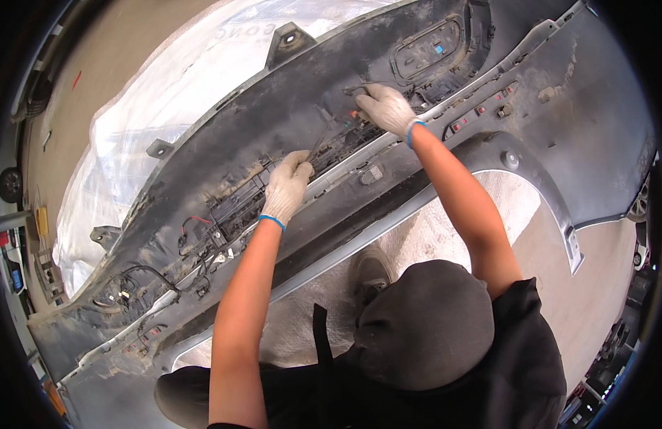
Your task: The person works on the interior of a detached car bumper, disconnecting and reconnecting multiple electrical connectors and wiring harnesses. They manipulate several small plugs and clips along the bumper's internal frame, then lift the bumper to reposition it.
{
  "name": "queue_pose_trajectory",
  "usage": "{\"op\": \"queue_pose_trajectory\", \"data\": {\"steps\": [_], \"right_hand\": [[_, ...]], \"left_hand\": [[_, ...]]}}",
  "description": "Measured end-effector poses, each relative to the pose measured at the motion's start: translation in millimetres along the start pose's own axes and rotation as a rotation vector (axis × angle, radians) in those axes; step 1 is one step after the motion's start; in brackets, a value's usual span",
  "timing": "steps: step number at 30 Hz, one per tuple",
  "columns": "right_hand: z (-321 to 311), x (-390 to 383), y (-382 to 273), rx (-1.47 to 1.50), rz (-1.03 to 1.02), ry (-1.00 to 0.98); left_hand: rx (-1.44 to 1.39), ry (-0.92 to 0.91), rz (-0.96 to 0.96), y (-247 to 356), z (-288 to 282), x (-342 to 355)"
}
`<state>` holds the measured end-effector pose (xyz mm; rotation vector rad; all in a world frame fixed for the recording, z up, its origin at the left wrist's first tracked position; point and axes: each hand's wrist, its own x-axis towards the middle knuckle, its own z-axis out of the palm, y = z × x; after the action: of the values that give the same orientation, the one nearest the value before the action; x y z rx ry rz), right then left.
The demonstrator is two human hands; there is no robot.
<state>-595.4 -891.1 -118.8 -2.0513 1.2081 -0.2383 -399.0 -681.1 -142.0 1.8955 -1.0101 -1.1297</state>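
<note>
A large dark car bumper (274,107), its dusty inner side up, lies slantwise before me. Both my hands wear pale knit gloves with blue cuffs. My left hand (288,184) is closed at the bumper's middle, on a thin black cable (318,143) that runs up and right from its fingers. Farther right, my right hand (388,109) has its fingers pinched together on a short dark piece (355,90), which looks like part of the wiring; its exact kind is hard to see. Beneath my right hand, a small orange connector (354,114) shows beside the black bracket strip.
White plastic sheeting (152,93) lies under the bumper's far side. Loose black wiring (148,270) and a red wire (196,219) sit at the left. A metal tab (289,41) sticks up from the far edge. My shoe (371,272) stands inside the bumper's near opening.
</note>
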Motion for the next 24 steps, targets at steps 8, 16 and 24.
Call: {"op": "queue_pose_trajectory", "data": {"steps": [8, 16, 24], "right_hand": [[-46, -78, 5, 0.299, 0.295, -0.208], [-20, -93, 21, 0.354, 0.394, -0.1], [21, -99, 32, 0.556, 0.566, 0.09]], "left_hand": [[0.309, 0.041, 0.265, 2, 10, -20], [0.653, 0.364, 0.675, 1, 17, -54], [0.251, -0.054, 0.258, -16, 72, -76]]}}
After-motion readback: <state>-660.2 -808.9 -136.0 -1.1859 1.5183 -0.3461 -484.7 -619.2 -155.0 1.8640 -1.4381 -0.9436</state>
